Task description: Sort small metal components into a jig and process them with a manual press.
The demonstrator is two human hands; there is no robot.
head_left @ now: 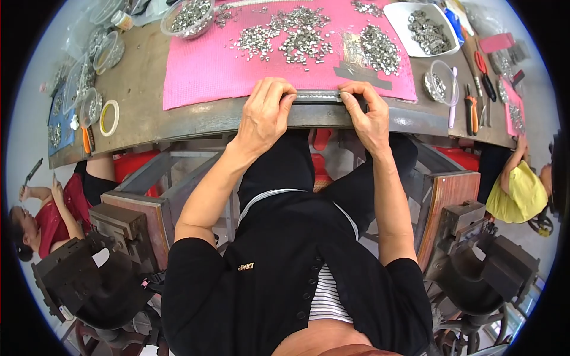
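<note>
A narrow grey metal strip with a row of small shiny pieces along it lies lengthwise at the front edge of the pink mat. At its left end, my left hand is closed, thumb and fingertips pinched on the strip. My right hand pinches the other end between thumb and forefinger, its remaining fingers curled. Just beyond the hands, piles of small silvery metal links are spread over the pink mat. Too fine to make out is how the pieces sit in the strip.
A round tub of links stands far left, a white tray of joined metal pieces far right. Orange-handled pliers, red-handled pliers and a clear cup lie right; a tape roll lies left. People sit at both sides.
</note>
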